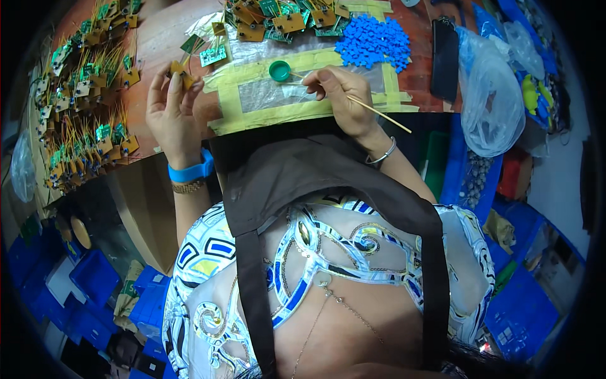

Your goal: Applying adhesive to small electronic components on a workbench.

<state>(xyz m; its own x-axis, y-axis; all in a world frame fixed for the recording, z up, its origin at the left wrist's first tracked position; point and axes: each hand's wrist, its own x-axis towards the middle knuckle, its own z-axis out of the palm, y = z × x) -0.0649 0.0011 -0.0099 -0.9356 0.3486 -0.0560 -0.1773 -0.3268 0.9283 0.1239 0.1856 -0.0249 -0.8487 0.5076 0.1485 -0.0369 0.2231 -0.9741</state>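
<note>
My left hand [173,117] is raised over the table's near left part, its fingertips pinching a small tan circuit board [182,74]. A thin wooden stick [382,115] is held in my right hand [344,95], its rear end pointing down to the right. The stick's front end reaches a small round green cap [279,71], whose contents I cannot make out. Beyond the left hand lies a green circuit board [213,56] with wires. A pile of small blue plastic pieces [372,43] sits past my right hand.
Many wired circuit boards [95,85] stand in rows at the left, with another heap [287,22] at the back. Yellow tape [243,117] frames a clear sheet on the table. At the right are a black phone-like object [444,60] and a plastic bag [489,95].
</note>
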